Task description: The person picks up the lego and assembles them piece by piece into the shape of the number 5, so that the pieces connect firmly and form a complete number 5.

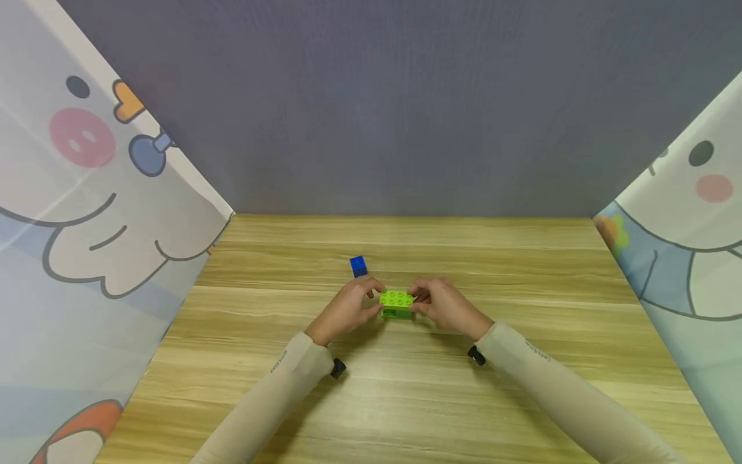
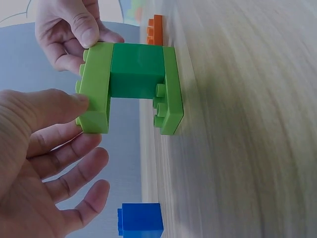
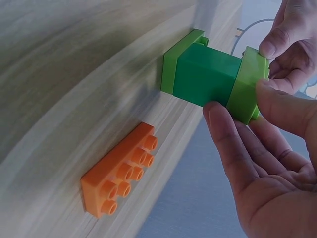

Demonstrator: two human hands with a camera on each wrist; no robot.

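A small stack of toy building bricks stands on the table between the two hands. On top lies a long light green brick (image 1: 397, 298); a dark green brick (image 2: 136, 70) joins it at one end to a thin light green brick (image 2: 173, 94) on the tabletop. My left hand (image 1: 348, 304) pinches the left end of the top brick between thumb and fingers, the other fingers spread loosely. At its opposite end, my right hand (image 1: 447, 305) holds the same brick by thumb and fingers. An open gap shows under the top brick's left part.
Behind the left hand stands a blue brick (image 1: 357, 264). An orange studded brick (image 3: 119, 171) lies on the table near the right hand, hidden in the head view. The wooden table (image 1: 406, 399) meets a grey panel (image 1: 406, 116) at the back and printed cloth at the sides.
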